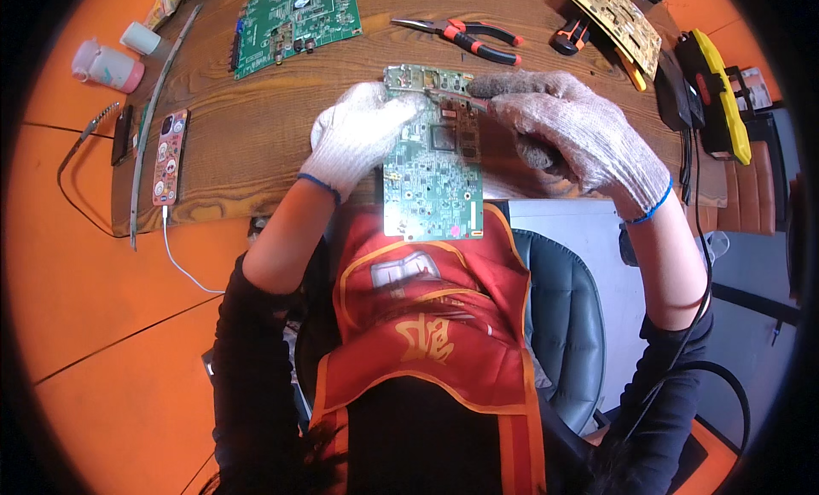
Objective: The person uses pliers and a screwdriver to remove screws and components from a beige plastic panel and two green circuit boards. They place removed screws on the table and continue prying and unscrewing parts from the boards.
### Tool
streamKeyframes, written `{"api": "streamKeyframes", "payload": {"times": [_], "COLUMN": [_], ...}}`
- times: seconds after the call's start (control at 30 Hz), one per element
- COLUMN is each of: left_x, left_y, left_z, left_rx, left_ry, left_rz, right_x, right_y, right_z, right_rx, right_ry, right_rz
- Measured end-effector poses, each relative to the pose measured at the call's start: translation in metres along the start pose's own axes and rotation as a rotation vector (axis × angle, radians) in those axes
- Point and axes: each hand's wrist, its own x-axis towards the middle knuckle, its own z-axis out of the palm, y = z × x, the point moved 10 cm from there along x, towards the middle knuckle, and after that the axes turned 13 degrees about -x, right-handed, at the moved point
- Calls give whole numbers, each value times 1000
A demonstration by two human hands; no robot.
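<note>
A green circuit board [433,175] is held up over the table's near edge, its lower end above my lap. My left hand [363,128], in a white knit glove, grips the board's upper left edge. At its top end is a row of metal connectors [414,77]. My right hand [567,124], in a greyed glove, is pinched at the board's upper right. From those fingertips a thin, partly reddish thing [461,98] reaches across the board just below the connectors; its kind is too small to tell.
Beyond my hands lie red-black pliers [465,39], another green board [299,26], a box cutter [570,38] and a tan board [616,22]. A phone [169,158] on a white cable, a metal strip [162,103] and a pink-white bottle [107,67] are at left. A yellow-black case [717,94] stands right.
</note>
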Motion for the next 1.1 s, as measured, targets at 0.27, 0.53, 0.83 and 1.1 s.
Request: {"api": "streamKeyframes", "payload": {"times": [0.27,0.53,0.83,1.1], "left_x": [0,3,-5,0], "left_y": [12,3,2,-7], "left_z": [1,6,2,2], "left_rx": [109,104,-43,78], "left_ry": [18,15,30,87], "left_rz": [163,129,45,15], "right_x": [37,-1,-9,-42], "right_y": [7,8,-22,-4], "right_z": [-9,20,67,64], "right_rx": [-160,189,332,1031], "right_ry": [-209,-322,-40,10], "right_rz": [-269,480,631,736]}}
